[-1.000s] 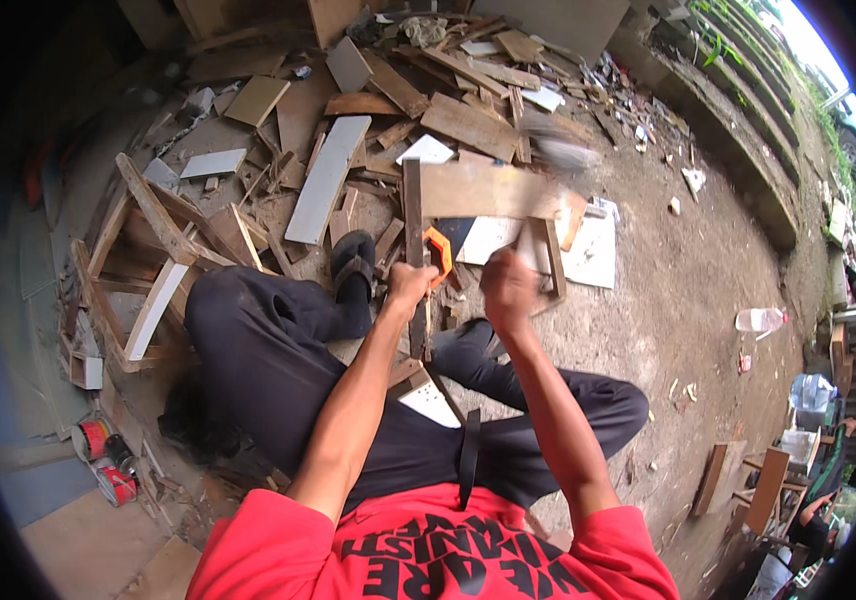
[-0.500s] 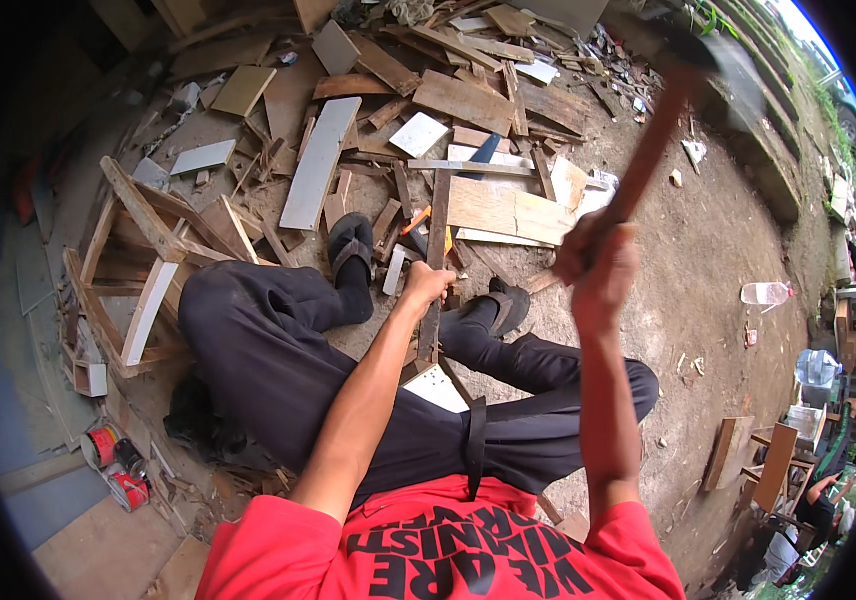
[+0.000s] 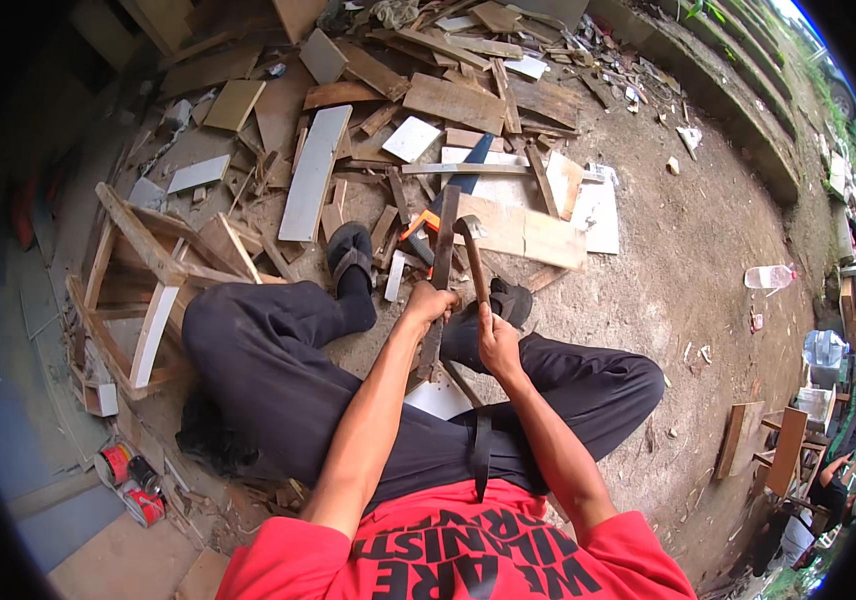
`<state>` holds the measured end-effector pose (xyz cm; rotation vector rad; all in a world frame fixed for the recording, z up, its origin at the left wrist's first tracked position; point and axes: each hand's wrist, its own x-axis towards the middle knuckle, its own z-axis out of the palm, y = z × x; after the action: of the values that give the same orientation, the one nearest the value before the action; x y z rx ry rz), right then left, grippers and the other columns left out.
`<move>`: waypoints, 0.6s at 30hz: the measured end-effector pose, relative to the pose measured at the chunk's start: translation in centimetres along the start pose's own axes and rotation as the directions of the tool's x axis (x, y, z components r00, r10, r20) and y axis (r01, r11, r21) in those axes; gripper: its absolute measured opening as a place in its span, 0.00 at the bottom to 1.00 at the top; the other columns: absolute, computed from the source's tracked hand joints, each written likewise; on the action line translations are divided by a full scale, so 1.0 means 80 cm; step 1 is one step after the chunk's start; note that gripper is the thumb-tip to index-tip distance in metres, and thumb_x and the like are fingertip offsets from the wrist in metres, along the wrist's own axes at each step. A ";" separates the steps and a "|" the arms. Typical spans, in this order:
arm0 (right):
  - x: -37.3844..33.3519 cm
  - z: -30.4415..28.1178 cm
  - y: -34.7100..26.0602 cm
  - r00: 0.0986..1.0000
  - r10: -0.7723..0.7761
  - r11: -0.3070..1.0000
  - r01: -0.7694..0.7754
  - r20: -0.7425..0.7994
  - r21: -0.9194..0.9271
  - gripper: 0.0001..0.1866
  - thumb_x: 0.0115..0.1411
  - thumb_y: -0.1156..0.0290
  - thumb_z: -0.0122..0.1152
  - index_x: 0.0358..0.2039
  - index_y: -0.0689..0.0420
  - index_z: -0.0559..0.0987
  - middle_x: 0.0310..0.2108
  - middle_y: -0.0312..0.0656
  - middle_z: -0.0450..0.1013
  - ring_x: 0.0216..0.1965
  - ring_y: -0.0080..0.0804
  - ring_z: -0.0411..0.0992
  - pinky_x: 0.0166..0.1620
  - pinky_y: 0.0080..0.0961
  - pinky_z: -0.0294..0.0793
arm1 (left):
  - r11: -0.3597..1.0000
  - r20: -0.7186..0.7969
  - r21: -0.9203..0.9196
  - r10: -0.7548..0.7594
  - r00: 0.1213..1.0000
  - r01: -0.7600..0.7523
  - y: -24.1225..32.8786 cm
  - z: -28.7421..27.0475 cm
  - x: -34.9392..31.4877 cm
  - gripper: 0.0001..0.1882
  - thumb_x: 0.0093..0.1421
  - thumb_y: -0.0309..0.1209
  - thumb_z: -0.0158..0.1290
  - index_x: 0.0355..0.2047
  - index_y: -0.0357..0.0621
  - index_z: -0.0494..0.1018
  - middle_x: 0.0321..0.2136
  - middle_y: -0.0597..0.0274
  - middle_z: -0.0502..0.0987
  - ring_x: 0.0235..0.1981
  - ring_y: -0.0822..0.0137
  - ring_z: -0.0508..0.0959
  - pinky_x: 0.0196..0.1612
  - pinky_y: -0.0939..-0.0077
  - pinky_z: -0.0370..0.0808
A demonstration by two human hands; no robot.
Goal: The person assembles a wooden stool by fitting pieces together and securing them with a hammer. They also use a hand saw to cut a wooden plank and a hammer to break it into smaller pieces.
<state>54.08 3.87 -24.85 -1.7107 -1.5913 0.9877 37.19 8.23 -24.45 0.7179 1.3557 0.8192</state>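
Upright between my knees stands a dark narrow wooden strip (image 3: 445, 240), gripped partway down by my closed left hand (image 3: 431, 303). Beside it, my right hand (image 3: 499, 345) is wrapped round the handle of a hammer (image 3: 477, 268). The hammer's head is at the strip's right side, near its upper part; whether they touch I cannot tell. Below my hands, a white board piece (image 3: 438, 396) lies between my thighs, partly hidden. Just beyond the strip lies a tool with an orange handle (image 3: 421, 226), its other parts partly covered.
A wooden frame (image 3: 155, 238) of joined slats stands by my left knee. Scrap boards (image 3: 458, 102) and a long white plank (image 3: 318, 170) litter the ground ahead. Red cans (image 3: 143, 505) sit at lower left, a clear plastic bottle (image 3: 769, 277) lies right. Another person (image 3: 833, 490) is far right.
My right hand has swung the hammer down and leftward from high on the right to beside the strip. The left hand still grips the strip.
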 end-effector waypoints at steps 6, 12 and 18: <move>0.055 -0.119 -0.158 0.962 -0.235 0.830 0.273 -0.138 0.486 0.29 0.73 0.49 0.38 0.19 0.55 0.68 0.14 0.27 0.62 0.16 0.15 0.59 0.18 0.19 0.57 | 0.998 -0.023 0.018 -0.054 0.998 0.054 0.009 -0.004 0.032 0.08 0.47 0.25 0.57 0.15 0.35 0.72 0.12 0.62 0.72 0.11 0.72 0.72 0.14 0.74 0.68; 0.072 -0.228 -0.323 0.721 -0.565 0.167 0.576 -0.401 0.800 0.39 0.58 0.23 0.35 0.22 0.52 0.64 0.14 0.29 0.52 0.13 0.19 0.48 0.16 0.19 0.45 | 0.998 -0.058 -0.068 -0.022 0.998 0.019 0.016 -0.019 0.040 0.09 0.48 0.24 0.56 0.14 0.36 0.72 0.12 0.62 0.72 0.11 0.72 0.72 0.15 0.73 0.68; 0.057 -0.014 0.045 0.945 -0.323 0.926 0.306 -0.048 -0.220 0.20 0.71 0.58 0.43 0.34 0.62 0.75 0.17 0.50 0.66 0.19 0.44 0.66 0.24 0.38 0.64 | 0.873 0.308 -0.394 -0.169 0.936 0.287 0.061 -0.013 0.052 0.04 0.50 0.24 0.55 0.22 0.34 0.74 0.18 0.60 0.75 0.15 0.71 0.75 0.17 0.73 0.70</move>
<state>57.01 8.08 -27.77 -1.5384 -1.8957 0.5995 35.89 14.35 -22.71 0.2914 0.9461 0.7664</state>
